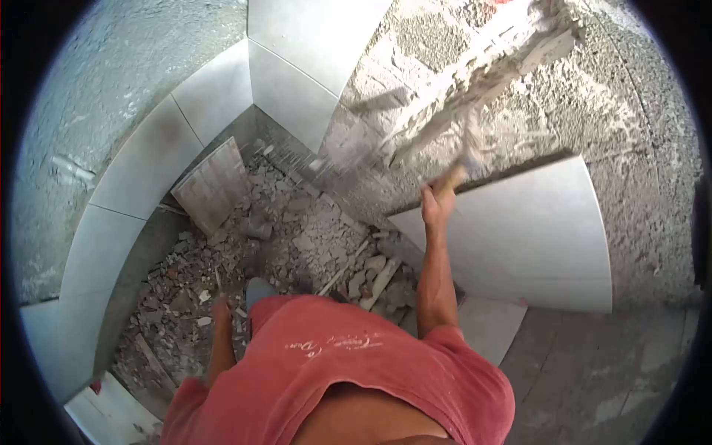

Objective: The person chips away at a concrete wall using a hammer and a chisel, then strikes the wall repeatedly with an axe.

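Observation:
My right hand [437,205] is closed around the wooden handle of a tool [449,180]. Motion blurs the tool's far end, which is against or close to the rough, mortar-covered wall [519,122], just above the upper edge of a large pale tile [519,230]. Low on the left, my left hand [221,305] hangs over the rubble, its fingers closed on something thin that I cannot make out clearly. A recessed channel with broken edges [489,74] runs diagonally across the wall above the tool.
Broken tile and mortar rubble [185,297] covers the floor around my foot [259,289]. A loose tile piece [213,185] leans at the left corner. Pale tiles [141,170] line the left wall. Another tile [111,411] lies at the lower left.

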A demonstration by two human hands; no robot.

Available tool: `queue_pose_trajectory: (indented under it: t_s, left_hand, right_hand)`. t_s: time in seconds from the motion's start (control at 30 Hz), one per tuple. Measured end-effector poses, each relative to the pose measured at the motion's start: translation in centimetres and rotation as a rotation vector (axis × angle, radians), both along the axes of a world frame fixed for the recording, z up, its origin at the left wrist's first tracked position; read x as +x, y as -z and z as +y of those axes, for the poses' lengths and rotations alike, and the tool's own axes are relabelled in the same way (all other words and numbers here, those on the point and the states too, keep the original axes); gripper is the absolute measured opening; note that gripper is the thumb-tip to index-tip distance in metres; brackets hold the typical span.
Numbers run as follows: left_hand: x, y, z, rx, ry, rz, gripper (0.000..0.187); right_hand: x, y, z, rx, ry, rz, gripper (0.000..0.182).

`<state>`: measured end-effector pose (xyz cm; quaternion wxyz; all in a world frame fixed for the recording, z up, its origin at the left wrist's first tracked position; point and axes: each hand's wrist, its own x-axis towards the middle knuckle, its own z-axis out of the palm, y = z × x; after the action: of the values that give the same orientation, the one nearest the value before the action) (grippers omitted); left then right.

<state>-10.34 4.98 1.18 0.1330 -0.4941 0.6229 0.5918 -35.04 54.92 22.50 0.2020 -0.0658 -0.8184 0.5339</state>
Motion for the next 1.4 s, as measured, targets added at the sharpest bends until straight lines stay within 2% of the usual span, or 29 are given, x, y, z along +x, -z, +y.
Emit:
queue_pose_trajectory:
  t_s: [0.03,0.07,0.1,0.17,0.2,0.23,0.27,0.3,0.43,0.47,0.5,0.57,0.6,0.63,0.67,0.7,0.77,0.83,0.87,0.93,1.0,1.03,1.1,1.17,1.27,1.3,1.33,1.37,1.4]
  left_hand:
    - [3.2,5.3,-0.5,-0.379,0.393,0.182,0.022]
    - [6.9,8.6,-0.8,-0.762,0.798,0.338,0.020]
    - [8.0,8.2,0.1,-0.769,0.787,0.333,0.020]
    - [9.6,6.8,2.1,-0.801,1.004,0.001,0.021]
    - [9.8,7.4,2.6,-0.809,0.990,0.004,0.021]
    - [10.9,8.2,3.1,-0.648,0.777,-0.032,0.022]
    - [11.6,8.7,3.5,-0.488,0.562,-0.063,0.023]
    - [10.5,8.3,3.6,-0.499,0.545,-0.048,0.023]
    - [9.2,2.3,4.8,-0.538,0.510,0.068,0.024]
    - [9.2,1.6,5.1,-0.542,0.512,0.092,0.025]
    - [8.9,3.2,4.3,-0.547,0.517,0.091,0.025]
    - [8.6,8.5,1.4,-0.754,0.805,0.025,0.028]
    - [7.8,8.0,1.6,-0.753,0.811,0.028,0.028]
    - [5.8,7.1,2.1,-0.604,0.596,0.152,0.026]
    - [3.9,5.3,2.7,-0.452,0.384,0.266,0.025]
    - [2.2,3.3,3.3,-0.447,0.387,0.264,0.025]
    - [-0.4,-1.2,4.5,0.037,-0.175,0.094,0.026]
    - [-2.3,-4.1,5.7,0.009,-0.228,0.134,0.025]
    - [-1.2,-4.7,6.4,-0.011,-0.251,0.120,0.024]
    - [-0.5,-4.0,6.5,-0.005,-0.193,0.069,0.025]
    - [0.9,-2.6,6.2,-0.007,-0.122,0.012,0.025]
    - [2.0,-1.3,6.1,-0.032,-0.053,-0.014,0.023]
    - [4.1,2.5,5.2,-0.061,0.027,-0.031,0.023]
    - [6.1,6.5,3.3,-0.846,0.868,0.194,0.021]
    - [6.4,3.5,4.1,-0.831,0.847,0.112,0.019]
    - [6.1,3.2,4.6,-0.830,0.837,0.116,0.019]
    - [6.5,2.6,4.9,-0.599,0.607,0.108,0.023]
    - [6.8,2.0,5.0,-0.372,0.380,0.098,0.026]
    - [6.3,1.2,5.3,-0.374,0.383,0.099,0.026]
  right_hand:
    - [-0.9,-1.6,-0.1,-0.037,-0.078,0.251,0.013]
    - [-1.6,-2.5,-0.5,0.176,-0.113,0.494,0.016]
    - [-2.6,-1.9,-0.5,0.169,-0.124,0.497,0.016]
    - [-4.2,0.9,-0.2,0.228,-0.027,0.576,0.014]
    - [-4.3,3.3,0.6,0.114,-0.031,0.285,0.012]
    - [-3.7,5.4,1.2,0.111,-0.033,0.282,0.012]
    - [-3.4,7.1,1.7,-0.044,-0.005,-0.029,0.011]
    - [-4.2,7.4,1.6,-0.201,0.012,-0.322,0.011]
    - [-2.0,0.8,0.3,-0.269,-0.037,-0.137,0.009]
    - [-3.0,0.2,0.5,-0.174,-0.004,0.199,0.012]
    - [-3.9,-0.5,0.5,-0.074,0.034,0.534,0.015]
    - [-5.1,-2.2,-0.5,-0.012,0.006,0.644,0.016]
    - [-5.3,-2.7,-0.7,0.062,-0.031,0.758,0.018]
    - [-5.5,-1.1,-0.4,0.068,-0.030,0.761,0.018]
    - [-5.8,2.4,0.5,-0.004,0.000,0.269,0.019]
    - [-5.8,4.5,1.0,-0.076,0.030,-0.225,0.020]
    - [-2.0,4.6,0.8,-0.076,0.029,-0.234,0.020]
    - [-2.3,4.4,0.1,-0.081,-0.003,-0.209,0.019]
    - [-1.1,5.0,0.7,-0.072,0.013,-0.073,0.019]
    - [-1.8,5.0,1.6,-0.064,0.021,0.074,0.018]
    - [-3.2,5.0,2.1,0.488,0.032,0.636,0.015]
    - [-3.2,5.7,2.2,0.485,0.040,0.619,0.015]
    - [-3.5,7.1,2.7,0.062,0.043,-0.473,0.016]
    - [-2.6,4.3,1.5,0.107,0.046,-0.378,0.015]
    - [0.0,2.5,1.8,0.009,-0.078,-0.182,0.014]
    - [-0.5,2.0,2.0,0.086,-0.109,0.080,0.014]
    - [-0.2,1.9,2.1,0.158,-0.134,0.332,0.015]
    - [0.0,2.4,2.1,0.157,-0.133,0.325,0.015]
    - [-0.4,3.3,2.1,0.180,-0.082,0.218,0.013]
